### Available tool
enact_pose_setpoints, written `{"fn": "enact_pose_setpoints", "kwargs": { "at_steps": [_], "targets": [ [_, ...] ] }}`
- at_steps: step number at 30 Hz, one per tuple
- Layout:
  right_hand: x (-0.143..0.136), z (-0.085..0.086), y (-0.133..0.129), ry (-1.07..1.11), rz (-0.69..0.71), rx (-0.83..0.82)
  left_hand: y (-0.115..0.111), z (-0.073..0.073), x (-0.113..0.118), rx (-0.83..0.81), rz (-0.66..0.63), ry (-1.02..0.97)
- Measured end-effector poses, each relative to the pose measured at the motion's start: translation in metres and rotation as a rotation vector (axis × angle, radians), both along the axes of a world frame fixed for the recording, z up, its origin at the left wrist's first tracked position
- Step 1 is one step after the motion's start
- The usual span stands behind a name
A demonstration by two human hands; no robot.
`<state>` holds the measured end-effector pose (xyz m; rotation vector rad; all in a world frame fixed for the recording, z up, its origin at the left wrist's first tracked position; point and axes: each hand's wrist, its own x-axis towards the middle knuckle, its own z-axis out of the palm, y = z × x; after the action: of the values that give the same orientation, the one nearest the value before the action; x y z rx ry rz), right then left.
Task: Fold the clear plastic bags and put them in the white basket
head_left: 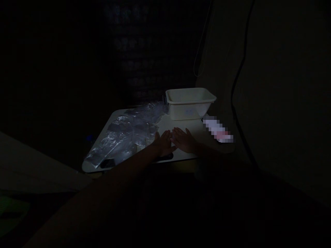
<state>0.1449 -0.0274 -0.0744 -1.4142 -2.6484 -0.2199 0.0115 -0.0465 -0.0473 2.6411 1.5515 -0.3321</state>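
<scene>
Both of my hands reach over a small white table (186, 124) in a dim room. My left hand (162, 144) is open with its fingers stretched out, beside the right edge of a pile of clear plastic bags (129, 132). Next to it, my right hand (184, 140) is also open, fingers extended. The fingertips of the two hands meet or nearly touch; I cannot tell which. Neither hand holds anything visible. A dark object (167, 157) shows at the table's front edge just below my left hand, its kind too dark to make out.
Toward the back right of the table stands a cream plastic tub (188, 111). A lit, pixelated screen (217, 130) lies at the right side. Another dark patch (107, 163) shows at the front left. A black cable (238, 74) hangs along the right wall.
</scene>
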Motion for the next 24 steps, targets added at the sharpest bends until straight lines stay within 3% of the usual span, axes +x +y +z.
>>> {"fn": "enact_pose_setpoints", "kwargs": {
  "at_steps": [24],
  "targets": [
    [-0.0008,0.0011,0.0025,0.013,-0.02,-0.058,-0.0007,-0.003,0.0008,0.054,0.002,0.014]
  ]
}}
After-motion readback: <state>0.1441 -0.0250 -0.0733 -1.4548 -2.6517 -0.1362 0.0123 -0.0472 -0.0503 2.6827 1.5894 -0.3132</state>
